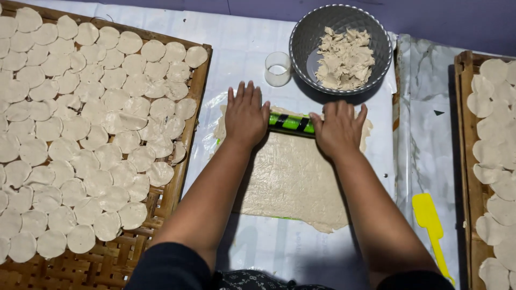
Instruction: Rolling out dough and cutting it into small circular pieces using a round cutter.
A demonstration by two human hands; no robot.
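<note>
Hands (246, 114) (337, 129) on roller (291, 123) (dough (293, 180) edge)

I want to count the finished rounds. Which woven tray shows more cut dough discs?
The left woven tray, almost fully covered in discs; the right tray is cut off by the frame, showing far fewer.

Two woven trays (199, 91); one bowl (301, 37); one cup (278, 69); one spatula (430, 220); one roller (291, 123); one dough sheet (293, 177).

A glass (278, 69) and a bowl (309, 37) are standing just beyond the dough (293, 177), blocking the way forward. Trays (188, 139) are hemming both sides. A bare strip is lying open at right, holding only a spatula (428, 217).
</note>
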